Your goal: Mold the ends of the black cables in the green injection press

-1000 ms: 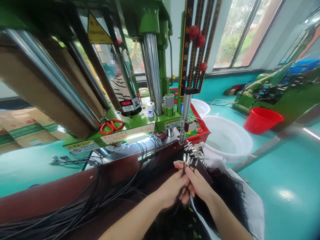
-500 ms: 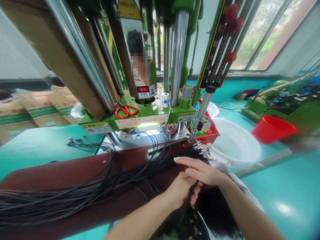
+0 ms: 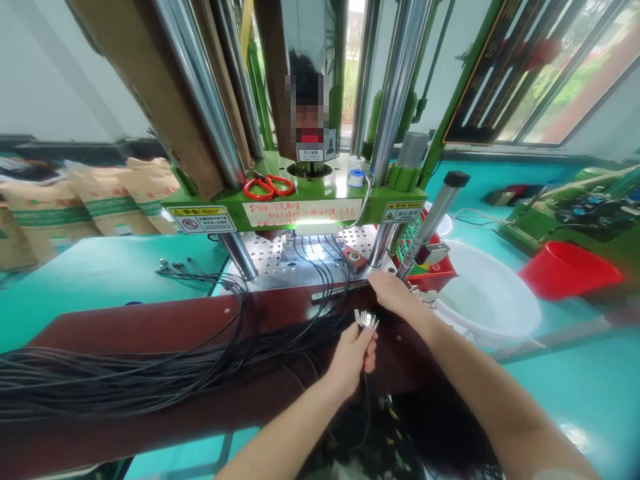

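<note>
Two hands have parted since a second ago, when both were pressed together over one bunch of black cables. The left hand [image 3: 351, 351] is now clenched around a small cluster of cable ends [image 3: 365, 320], their metal tips standing up just above its fingers, in front of the dark red bench [image 3: 150, 327]. The right hand [image 3: 395, 293] has gone forward to the bench's far edge, near the grey post [image 3: 430, 220] and the remaining metal tips lying just beside the white basin [image 3: 490, 293]; whether it grips anything there cannot be told, since the fingers are blurred and partly turned away. This split suggests that a few ends have been sorted out of the bunch into the left hand, while the right hand goes back for more or towards the machine.

Several black cables [image 3: 125, 380] trail across the bench to the left, and a few already run up onto the perforated metal plate [image 3: 300, 257] under the green press [image 3: 300, 210]. Red scissors [image 3: 269, 187] lie on the press's green ledge. The view has also swung upward and closer to the machine.
</note>
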### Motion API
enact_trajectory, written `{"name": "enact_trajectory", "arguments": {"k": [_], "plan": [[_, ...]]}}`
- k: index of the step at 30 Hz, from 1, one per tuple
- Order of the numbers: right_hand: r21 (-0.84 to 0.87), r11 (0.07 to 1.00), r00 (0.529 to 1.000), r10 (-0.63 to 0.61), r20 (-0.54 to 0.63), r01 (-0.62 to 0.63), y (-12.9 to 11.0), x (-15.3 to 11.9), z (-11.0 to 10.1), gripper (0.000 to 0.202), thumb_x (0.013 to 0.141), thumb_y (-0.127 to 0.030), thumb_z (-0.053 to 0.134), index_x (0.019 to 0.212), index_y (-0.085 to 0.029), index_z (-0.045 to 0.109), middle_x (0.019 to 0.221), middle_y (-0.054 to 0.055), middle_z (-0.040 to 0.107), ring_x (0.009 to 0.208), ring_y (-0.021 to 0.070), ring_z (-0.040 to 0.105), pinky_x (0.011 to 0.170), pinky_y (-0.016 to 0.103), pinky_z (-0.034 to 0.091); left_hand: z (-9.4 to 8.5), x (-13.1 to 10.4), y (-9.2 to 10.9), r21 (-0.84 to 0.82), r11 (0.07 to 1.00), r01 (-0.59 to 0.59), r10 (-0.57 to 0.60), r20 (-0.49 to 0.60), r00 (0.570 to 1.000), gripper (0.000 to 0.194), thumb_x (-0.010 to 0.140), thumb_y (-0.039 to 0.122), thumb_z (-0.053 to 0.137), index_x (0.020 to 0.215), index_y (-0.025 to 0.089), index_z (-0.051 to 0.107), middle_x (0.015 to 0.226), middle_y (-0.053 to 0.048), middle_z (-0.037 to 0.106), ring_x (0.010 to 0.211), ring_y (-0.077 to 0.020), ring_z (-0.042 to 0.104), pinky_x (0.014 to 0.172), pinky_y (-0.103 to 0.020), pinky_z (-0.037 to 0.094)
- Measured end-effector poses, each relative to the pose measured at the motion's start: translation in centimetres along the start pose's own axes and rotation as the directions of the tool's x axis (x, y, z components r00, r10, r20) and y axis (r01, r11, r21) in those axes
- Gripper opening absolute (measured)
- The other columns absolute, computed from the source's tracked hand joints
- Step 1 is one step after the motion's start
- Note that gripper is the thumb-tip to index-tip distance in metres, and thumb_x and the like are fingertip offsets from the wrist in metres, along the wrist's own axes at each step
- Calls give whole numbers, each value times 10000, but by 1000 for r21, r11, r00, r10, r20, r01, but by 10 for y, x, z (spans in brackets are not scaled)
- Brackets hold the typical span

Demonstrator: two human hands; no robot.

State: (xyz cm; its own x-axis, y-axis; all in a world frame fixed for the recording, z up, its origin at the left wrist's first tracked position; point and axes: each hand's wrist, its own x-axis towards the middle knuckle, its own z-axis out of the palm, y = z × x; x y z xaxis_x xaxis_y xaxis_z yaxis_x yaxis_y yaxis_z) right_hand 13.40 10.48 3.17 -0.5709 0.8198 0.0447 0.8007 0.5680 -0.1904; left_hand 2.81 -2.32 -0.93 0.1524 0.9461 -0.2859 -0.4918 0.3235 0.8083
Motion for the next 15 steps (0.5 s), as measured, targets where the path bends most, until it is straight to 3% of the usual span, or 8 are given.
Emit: {"name": "enact_trajectory", "arguments": {"k": [3, 6, 11, 13, 15], "plan": [[-77, 996, 997, -39, 62, 44, 2, 9, 3, 268, 724, 17, 383, 865, -65, 596, 925, 196, 580, 954, 295, 507, 846, 409, 316, -5, -5, -4, 18, 1000, -3, 3, 25, 1000, 332, 732, 471, 547, 744, 154, 450, 485, 84, 382, 332, -25, 314, 347, -180, 244], [-89, 993, 986, -69, 149, 83, 3, 5, -8, 210, 694, -37, 454, 845, -112, 580, 907, 142, 574, 916, 274, 514, 794, 364, 336, -5, -9, -6, 22, 1000, -3, 2, 16, 1000, 318, 741, 459, 536, 743, 154, 448, 480, 86, 372, 328, -24, 304, 340, -178, 232], [-6, 999, 959, -49, 278, 53, 1, -36, -38, 64, 715, -159, 465, 747, -160, 520, 794, 57, 569, 722, 179, 538, 598, 253, 366, -2, -12, -2, 62, 998, -14, 14, -1, 1000, 332, 709, 465, 559, 720, 161, 427, 475, 91, 367, 330, -20, 295, 334, -167, 208], [89, 996, 953, 4, 301, -33, -2, -62, -42, 69, 735, -154, 422, 722, -163, 490, 719, 30, 565, 654, 143, 530, 555, 226, 366, 0, -12, -2, 97, 995, -4, 6, -16, 1000, 343, 678, 462, 589, 710, 173, 408, 468, 98, 355, 332, -21, 285, 329, -162, 194], [321, 911, 925, 137, 355, -258, -9, -89, -36, 85, 755, -172, 388, 732, -172, 470, 581, -20, 515, 496, 101, 479, 443, 195, 330, 3, -11, -3, 141, 990, 8, -4, -29, 1000, 344, 659, 453, 605, 706, 183, 399, 462, 106, 332, 330, -21, 267, 325, -161, 177]]}}
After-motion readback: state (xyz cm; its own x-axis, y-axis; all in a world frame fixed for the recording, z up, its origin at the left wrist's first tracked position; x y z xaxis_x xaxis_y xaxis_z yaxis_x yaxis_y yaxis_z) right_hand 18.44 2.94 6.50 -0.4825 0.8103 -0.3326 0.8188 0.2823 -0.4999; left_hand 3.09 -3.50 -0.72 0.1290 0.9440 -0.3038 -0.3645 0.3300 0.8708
